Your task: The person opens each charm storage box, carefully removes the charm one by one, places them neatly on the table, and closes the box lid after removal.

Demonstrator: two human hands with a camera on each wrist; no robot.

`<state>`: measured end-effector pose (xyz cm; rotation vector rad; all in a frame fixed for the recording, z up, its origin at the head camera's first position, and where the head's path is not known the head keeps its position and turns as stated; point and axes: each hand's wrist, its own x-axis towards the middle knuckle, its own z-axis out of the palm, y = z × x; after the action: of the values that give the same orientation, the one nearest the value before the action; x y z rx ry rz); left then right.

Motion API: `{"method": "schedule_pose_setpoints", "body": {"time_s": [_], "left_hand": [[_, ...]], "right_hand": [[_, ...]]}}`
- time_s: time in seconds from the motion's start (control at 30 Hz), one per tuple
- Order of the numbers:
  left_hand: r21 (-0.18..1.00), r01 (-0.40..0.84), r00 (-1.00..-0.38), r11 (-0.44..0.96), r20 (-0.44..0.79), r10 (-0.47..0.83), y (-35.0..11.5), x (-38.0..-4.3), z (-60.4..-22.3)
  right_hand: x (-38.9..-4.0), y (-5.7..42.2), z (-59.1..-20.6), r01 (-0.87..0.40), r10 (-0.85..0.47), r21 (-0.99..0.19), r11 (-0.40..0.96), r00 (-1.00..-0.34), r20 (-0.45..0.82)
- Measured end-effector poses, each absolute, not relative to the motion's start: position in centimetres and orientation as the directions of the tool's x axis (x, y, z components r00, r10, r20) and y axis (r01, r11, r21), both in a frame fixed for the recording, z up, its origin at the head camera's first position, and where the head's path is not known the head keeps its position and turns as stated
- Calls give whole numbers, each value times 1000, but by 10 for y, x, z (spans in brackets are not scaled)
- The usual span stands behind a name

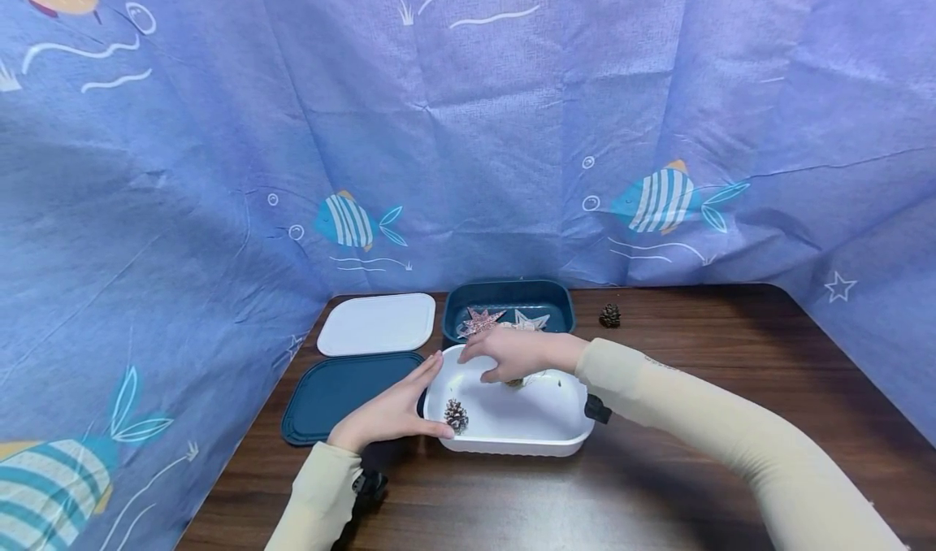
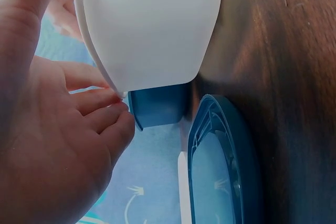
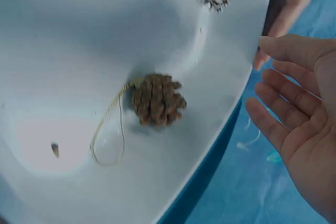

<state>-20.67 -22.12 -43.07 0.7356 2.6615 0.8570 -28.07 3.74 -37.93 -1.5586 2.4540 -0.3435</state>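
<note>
Nearest me stands one white plastic bin (image 1: pixel 512 413), with two cones inside: a frosted pine cone (image 1: pixel 456 415) in the near-left corner and a brown pine cone (image 3: pixel 157 100) with a gold cord (image 3: pixel 107 115). My left hand (image 1: pixel 391 409) touches the bin's left end, thumb spread wide from straight fingers. My right hand (image 1: pixel 508 352) hangs over the bin, thumb and fingers well apart, gripping nothing. To the left lie two lids, a dark blue lid (image 1: pixel 349 396) nearer, a white lid (image 1: pixel 376 323) beyond. Behind the white bin, one dark blue bin (image 1: pixel 512 292) holds at least two stars, a pink star (image 1: pixel 480 321) and a white star (image 1: pixel 531 321); to its right, a third pine cone (image 1: pixel 610 315) rests on the wooden table (image 1: pixel 695 372). From my head, my right hand mostly hides the brown cone; my right wrist view shows it plainly, cord looped.
</note>
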Motion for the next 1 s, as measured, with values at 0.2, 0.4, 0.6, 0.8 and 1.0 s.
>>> {"method": "schedule_pose_setpoints", "body": {"time_s": [0.2,0.4,0.6,0.8,1.0], "left_hand": [[597,391,-839,700,-80,538,-222,-206,-431],[595,396,-838,700,-78,541,-223,-208,-433],[597,400,-835,696,-75,545,-223,-209,-434],[590,405,-835,698,-73,545,-224,-210,-433],[602,403,-831,690,-75,551,-224,-208,-433]], "right_hand": [[-274,27,-387,-859,-916,-321,399,-387,-103],[-272,21,-395,-882,-935,-311,355,-334,-121],[-271,15,-401,-881,-943,-340,328,-287,-166],[-270,10,-404,-873,-948,-379,308,-247,-201],[-268,3,-406,-873,-948,-386,298,-223,-227]]}}
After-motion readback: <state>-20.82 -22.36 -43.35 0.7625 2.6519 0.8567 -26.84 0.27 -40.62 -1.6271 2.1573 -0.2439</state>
